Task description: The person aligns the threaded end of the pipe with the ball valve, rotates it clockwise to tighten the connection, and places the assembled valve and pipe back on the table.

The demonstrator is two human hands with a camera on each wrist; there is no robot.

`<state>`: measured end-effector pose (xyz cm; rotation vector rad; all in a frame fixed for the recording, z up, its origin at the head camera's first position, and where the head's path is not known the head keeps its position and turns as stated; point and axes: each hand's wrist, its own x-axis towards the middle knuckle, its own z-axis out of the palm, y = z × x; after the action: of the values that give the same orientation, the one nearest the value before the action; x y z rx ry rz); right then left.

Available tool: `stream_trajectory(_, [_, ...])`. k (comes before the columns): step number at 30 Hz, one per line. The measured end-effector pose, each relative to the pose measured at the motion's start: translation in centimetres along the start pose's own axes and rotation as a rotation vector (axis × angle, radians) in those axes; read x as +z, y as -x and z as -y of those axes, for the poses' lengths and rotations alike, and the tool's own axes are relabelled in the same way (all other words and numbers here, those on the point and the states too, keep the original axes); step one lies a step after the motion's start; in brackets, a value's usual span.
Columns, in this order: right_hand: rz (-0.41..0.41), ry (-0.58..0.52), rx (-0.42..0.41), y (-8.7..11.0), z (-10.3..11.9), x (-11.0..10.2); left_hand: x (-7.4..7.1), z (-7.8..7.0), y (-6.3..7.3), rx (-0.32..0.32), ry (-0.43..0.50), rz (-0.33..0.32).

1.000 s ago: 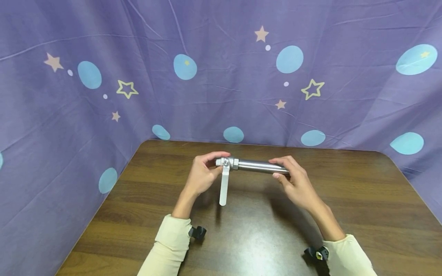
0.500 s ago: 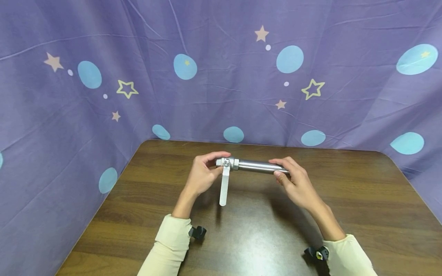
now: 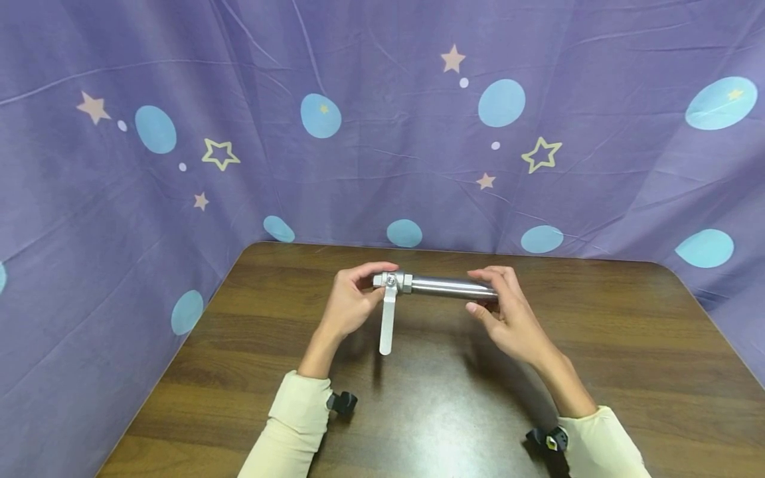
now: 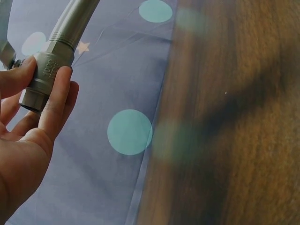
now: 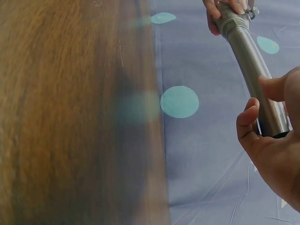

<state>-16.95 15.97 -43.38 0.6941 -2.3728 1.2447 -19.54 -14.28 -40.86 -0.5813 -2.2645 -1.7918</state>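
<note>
A steel ball valve [image 3: 400, 281] with a flat white lever [image 3: 387, 328] is joined to a smooth metal pipe [image 3: 445, 287], held level above the table. My left hand [image 3: 348, 302] grips the valve's free end between thumb and fingers. The left wrist view shows raised lettering on the valve body [image 4: 43, 72] and its open end pointing down. Around the pipe's far end, my right hand [image 3: 510, 322] has its fingers loosely curled. Seen from the head, its thumb stands slightly off the pipe. The lever points towards me.
Below the hands spreads a brown wooden table [image 3: 442, 398] with rounded back corners. A purple curtain [image 3: 370, 166] with stars and blue dots hangs behind and to the left. Each wrist carries a black camera mount [image 3: 342, 403].
My right thumb has come slightly away from the pipe, and the right fingers have shifted and loosened around its end. The left hand keeps its hold on the valve.
</note>
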Motion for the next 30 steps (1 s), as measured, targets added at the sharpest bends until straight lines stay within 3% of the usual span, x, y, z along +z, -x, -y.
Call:
stream_trajectory(9, [-0.033,-0.024,-0.034,-0.15,-0.14,0.02,0.09,-0.01,0.00,0.006,-0.009,-0.001])
stream_trajectory(16, [-0.045,-0.106,-0.007,-0.27,-0.16,-0.03,0.08,-0.15,-0.02,0.004,-0.001,-0.005])
stream_trajectory(30, [-0.028,-0.096,0.043,-0.29,0.02,-0.15,0.19,0.03,0.00,-0.002,-0.006,0.005])
